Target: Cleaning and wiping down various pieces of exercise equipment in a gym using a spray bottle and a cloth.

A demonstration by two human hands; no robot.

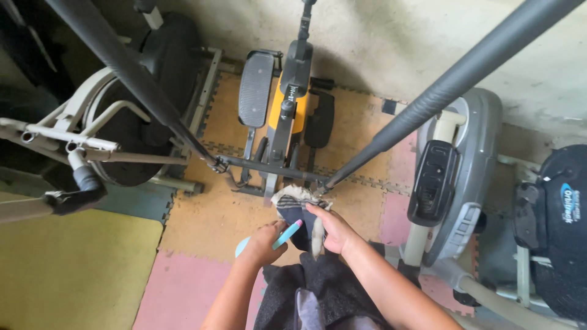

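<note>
Interlocking foam floor mats [202, 214] in orange, pink and yellow cover the floor of a crowded exercise corner, with a bare concrete wall [391, 43] behind. Seen from the head camera, a black and orange stepper machine [287, 104] stands in the middle of the mats, its two long grey handlebars [452, 79] rising diagonally toward the camera on either side. An exercise bike with a dark flywheel [147, 104] stands to the left, and a grey elliptical trainer [458, 165] stands to the right.

Low in the centre, the left hand [263, 244] is closed around a light blue brush [286, 234], its fingers wrapped about the handle, with the tool angled up toward the right. The right hand [333, 232] grips a worn dark shoe with a pale, frayed lining [299, 211], holding it by its side just in front of the stepper's base bar [269, 168]. The brush tip lies against the shoe. Both hands are close together, above a dark grey garment [324, 293] on the person's lap at the bottom edge.
</note>
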